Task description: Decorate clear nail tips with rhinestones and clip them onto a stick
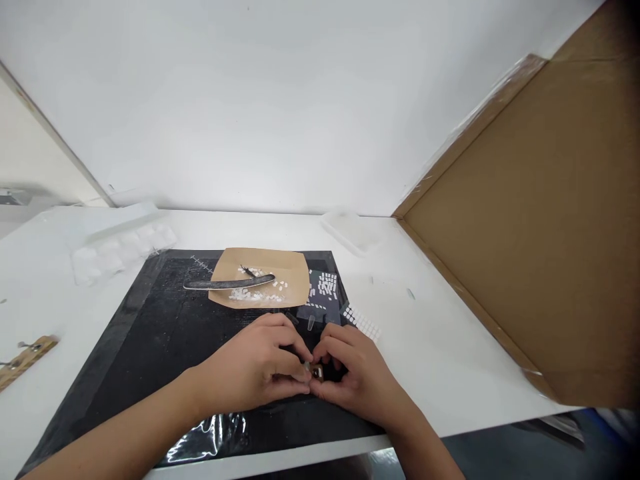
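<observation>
My left hand (263, 363) and my right hand (353, 377) meet over the near part of a black mat (165, 333). Both are closed in a pinch around one small brownish part (317, 371), held between the fingertips of the two hands. Most of the part is hidden by my fingers. Just beyond the hands lie a small clear piece (311, 323) and sheets of tiny white pads (326, 285).
A brown paper piece (295, 263) holds small white bits and a long dark tool (227, 283). Clear plastic trays (120, 243) stand at the back left, another tray (353, 230) at the back. A large cardboard panel (540, 227) walls the right. A wooden strip (25, 360) lies at the left edge.
</observation>
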{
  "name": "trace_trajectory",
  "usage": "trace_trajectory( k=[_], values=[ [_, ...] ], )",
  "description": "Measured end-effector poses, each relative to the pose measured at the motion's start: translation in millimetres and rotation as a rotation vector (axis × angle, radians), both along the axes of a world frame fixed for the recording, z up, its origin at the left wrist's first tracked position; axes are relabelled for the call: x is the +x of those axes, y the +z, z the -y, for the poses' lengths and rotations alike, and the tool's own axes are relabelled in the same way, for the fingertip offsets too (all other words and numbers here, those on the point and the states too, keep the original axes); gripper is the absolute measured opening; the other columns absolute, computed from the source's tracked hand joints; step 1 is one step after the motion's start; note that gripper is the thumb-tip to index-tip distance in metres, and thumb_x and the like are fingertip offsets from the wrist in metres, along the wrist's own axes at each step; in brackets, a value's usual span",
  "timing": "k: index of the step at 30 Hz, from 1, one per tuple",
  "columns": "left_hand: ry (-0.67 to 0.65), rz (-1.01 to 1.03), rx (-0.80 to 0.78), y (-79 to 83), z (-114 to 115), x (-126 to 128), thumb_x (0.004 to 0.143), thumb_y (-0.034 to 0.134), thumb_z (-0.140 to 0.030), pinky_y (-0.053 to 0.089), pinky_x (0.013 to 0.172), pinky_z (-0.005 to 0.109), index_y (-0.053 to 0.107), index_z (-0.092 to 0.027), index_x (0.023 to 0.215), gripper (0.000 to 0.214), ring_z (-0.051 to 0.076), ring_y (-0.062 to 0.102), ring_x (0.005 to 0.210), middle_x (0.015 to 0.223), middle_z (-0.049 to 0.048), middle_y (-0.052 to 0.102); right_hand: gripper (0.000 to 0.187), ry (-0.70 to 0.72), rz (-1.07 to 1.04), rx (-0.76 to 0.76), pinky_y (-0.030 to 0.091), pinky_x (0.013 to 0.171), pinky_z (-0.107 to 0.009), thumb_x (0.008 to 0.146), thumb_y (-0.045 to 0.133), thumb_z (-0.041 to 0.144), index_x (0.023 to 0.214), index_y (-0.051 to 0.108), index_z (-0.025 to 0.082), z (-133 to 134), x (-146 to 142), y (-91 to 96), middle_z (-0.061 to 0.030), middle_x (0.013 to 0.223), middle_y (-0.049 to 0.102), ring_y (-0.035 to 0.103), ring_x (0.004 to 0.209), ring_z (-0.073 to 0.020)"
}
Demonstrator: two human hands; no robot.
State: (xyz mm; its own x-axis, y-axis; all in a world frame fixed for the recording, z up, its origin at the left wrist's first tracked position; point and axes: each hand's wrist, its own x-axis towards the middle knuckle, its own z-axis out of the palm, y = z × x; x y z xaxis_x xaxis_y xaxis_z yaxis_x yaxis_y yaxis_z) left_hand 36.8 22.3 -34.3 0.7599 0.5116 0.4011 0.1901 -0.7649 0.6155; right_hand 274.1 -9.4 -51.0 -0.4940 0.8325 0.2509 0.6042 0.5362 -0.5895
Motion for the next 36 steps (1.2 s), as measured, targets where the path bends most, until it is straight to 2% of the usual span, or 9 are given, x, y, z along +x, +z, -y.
trace_trajectory(
  k=[3, 9, 14, 24, 33, 36],
  values=[
    [-0.004, 0.028, -0.033, 1.4, 0.7, 0.6, 0.09, 0.079, -0.025, 0.05, 0.089, 0.034, 0.078, -0.023, 0.092, 0.003, 0.017, 0.065, 0.094, 0.102, 0.0013, 0.079, 0.02, -0.001, 0.012, -0.015, 0.035, 0.067, -0.029, 0.079, 0.079, 0.02, 0.092, 0.064, 0.025, 0.0, 0.4, -0.3, 0.0028, 0.084, 0.061, 0.055, 0.075, -0.0146],
    [-0.011, 0.089, -0.076, 2.5, -1.3, 0.1, 0.089, 0.08, -0.025, 0.05, 0.09, 0.035, 0.076, -0.022, 0.103, 0.015, 0.017, 0.067, 0.095, 0.104, 0.0032, 0.079, 0.019, 0.031, 0.004, -0.027, 0.037, 0.068, -0.029, 0.08, 0.077, 0.019, 0.092, 0.063, 0.024, -0.8, -0.1, 2.4, 0.0023, 0.084, 0.061, 0.057, 0.077, -0.0154],
    [-0.007, 0.05, -0.085, 0.9, -0.7, 0.6, 0.086, 0.082, -0.023, 0.049, 0.09, 0.035, 0.076, -0.021, 0.095, 0.011, 0.017, 0.066, 0.095, 0.1, 0.0009, 0.079, 0.019, 0.025, 0.008, -0.036, 0.037, 0.068, -0.029, 0.082, 0.079, 0.023, 0.092, 0.063, 0.024, -0.9, -0.5, 3.0, 0.0021, 0.085, 0.062, 0.058, 0.077, -0.0155],
    [-0.008, 0.028, 0.024, 2.2, -1.0, 0.2, 0.088, 0.08, -0.026, 0.05, 0.084, 0.034, 0.078, -0.022, 0.094, 0.007, 0.018, 0.061, 0.089, 0.098, 0.0008, 0.08, 0.018, 0.025, 0.001, -0.049, 0.037, 0.068, -0.029, 0.085, 0.079, 0.027, 0.094, 0.064, 0.024, -0.6, -0.3, 2.5, 0.0026, 0.083, 0.061, 0.057, 0.075, -0.0144],
    [-0.046, 0.093, 0.052, 0.9, 0.1, 0.8, 0.09, 0.079, -0.029, 0.053, 0.084, 0.035, 0.078, -0.022, 0.094, 0.008, 0.019, 0.062, 0.089, 0.101, 0.0029, 0.08, 0.018, 0.027, 0.031, -0.037, 0.036, 0.067, -0.029, 0.086, 0.078, 0.03, 0.091, 0.063, 0.024, -1.4, -0.1, 2.0, 0.0029, 0.081, 0.061, 0.057, 0.074, -0.0146],
    [-0.025, 0.099, 0.041, 1.2, 0.1, 1.4, 0.091, 0.078, -0.028, 0.053, 0.083, 0.035, 0.078, -0.021, 0.095, 0.008, 0.019, 0.063, 0.089, 0.099, 0.0044, 0.08, 0.017, 0.032, 0.036, -0.039, 0.036, 0.067, -0.029, 0.084, 0.077, 0.025, 0.092, 0.062, 0.024, -1.4, -0.6, 2.6, 0.003, 0.082, 0.062, 0.057, 0.075, -0.0146]
  ],
)
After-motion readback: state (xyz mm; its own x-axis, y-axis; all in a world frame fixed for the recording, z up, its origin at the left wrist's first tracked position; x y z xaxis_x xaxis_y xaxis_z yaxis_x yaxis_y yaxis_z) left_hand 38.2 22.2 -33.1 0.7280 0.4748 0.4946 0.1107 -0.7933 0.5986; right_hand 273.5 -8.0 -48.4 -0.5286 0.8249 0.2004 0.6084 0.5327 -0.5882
